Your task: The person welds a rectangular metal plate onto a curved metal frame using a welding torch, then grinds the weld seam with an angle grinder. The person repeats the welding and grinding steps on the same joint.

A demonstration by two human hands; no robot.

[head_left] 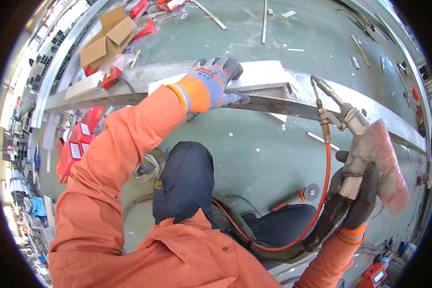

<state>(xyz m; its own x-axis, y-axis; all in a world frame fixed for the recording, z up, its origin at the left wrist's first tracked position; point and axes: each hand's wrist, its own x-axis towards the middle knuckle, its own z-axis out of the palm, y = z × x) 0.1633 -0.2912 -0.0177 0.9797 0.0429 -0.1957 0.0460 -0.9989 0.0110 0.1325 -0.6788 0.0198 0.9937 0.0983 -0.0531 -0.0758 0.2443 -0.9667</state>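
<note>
Let the red hose (329,163) curve freely, without tugging. With the right hand (362,198) closed round the grip of the plastic-wrapped welding gun (356,121), best to steady the nozzle (329,90) over the metal beam (146,76). Press the short pale bar (263,74), lying on that beam, firmly down with the left hand (212,80) curled over it, clear of the nozzle. Shield the open cardboard box (93,54) beyond from heat.
</note>
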